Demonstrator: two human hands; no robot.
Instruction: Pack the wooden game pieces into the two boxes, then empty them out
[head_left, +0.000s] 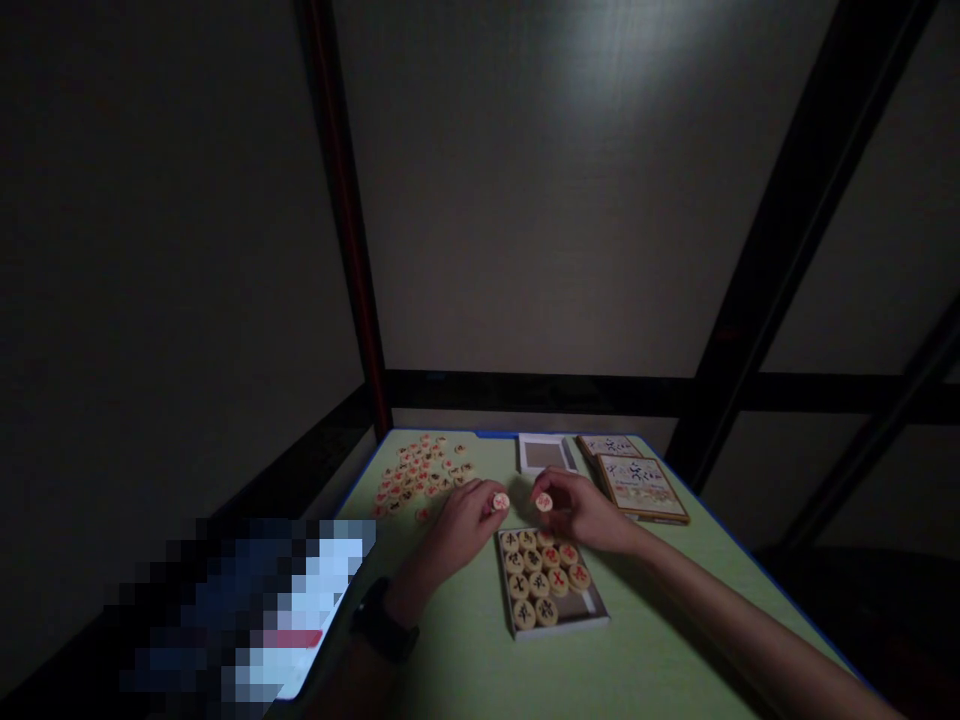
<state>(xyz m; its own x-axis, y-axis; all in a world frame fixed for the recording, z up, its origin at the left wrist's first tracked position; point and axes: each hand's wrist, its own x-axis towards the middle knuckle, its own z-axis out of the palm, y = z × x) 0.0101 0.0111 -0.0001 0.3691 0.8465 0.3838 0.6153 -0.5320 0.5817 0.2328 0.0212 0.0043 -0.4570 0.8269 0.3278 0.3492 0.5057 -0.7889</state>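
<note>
My left hand [474,512], with a dark watch on its wrist, pinches a round Chinese chess piece [501,502] marked in red. Opposite it, my right hand [576,508] grips another red-marked Chinese chess piece [544,502] between thumb and fingers. Both pieces are held up above the far edge of a shallow white box [561,632]. Inside that box several wooden pieces [538,584] lie in rows, some with black characters and some with red. Its near right corner shows bare bottom. Part of the box's far side is hidden by my right hand.
Loose chess pieces [420,470] lie scattered at the table's far left. A second white tray [546,453] sits at the back, beside two printed boxes [643,487] on the right. A bright, pixelated screen [315,600] is at the left edge of the green table [660,640].
</note>
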